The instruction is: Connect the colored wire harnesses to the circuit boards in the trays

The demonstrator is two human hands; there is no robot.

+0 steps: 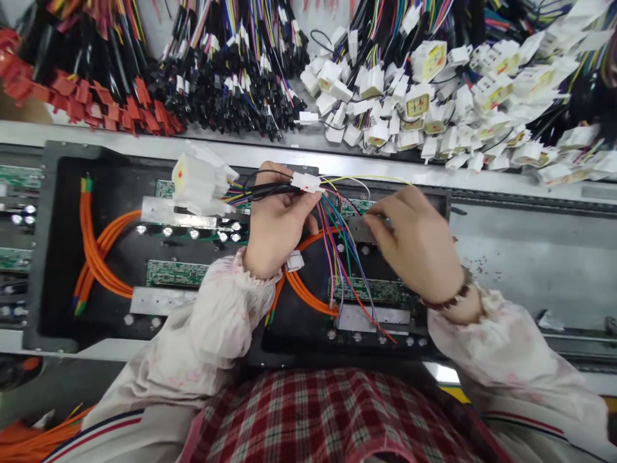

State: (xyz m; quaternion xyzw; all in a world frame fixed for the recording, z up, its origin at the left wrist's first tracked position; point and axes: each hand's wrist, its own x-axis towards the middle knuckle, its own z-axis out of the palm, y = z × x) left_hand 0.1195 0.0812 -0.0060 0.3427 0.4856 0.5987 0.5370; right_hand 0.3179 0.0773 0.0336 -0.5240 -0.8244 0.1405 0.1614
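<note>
So you've got two black cases in front of you. The left case point(47, 193) has green circuit boards point(176, 273) in it, metal strips point(161, 301) along them, and fat orange cables point(91, 244) curling out toward its left end, tips ending in green. The right case point(299, 337) is much the same inside, boards and strips plus its own orange cables, though your arms cover some of it. Up behind them there's a heap of spare bundles: red connectors point(110, 106) on the left, black connectors point(231, 83) in the middle, white connectors point(417, 103) on the right.

Your wire harness point(274, 189) is up above the cases, held in your left grip point(274, 225), thumb near the small white piece. Its big white plug point(200, 183) sticks out left of that grip, and the loose colored wires point(344, 257) fan out to the right and droop over the right case. Your right grip point(414, 238) is narrow, fingertips right by those wires, but it's blurry and I can't tell if one's pinched.
</note>
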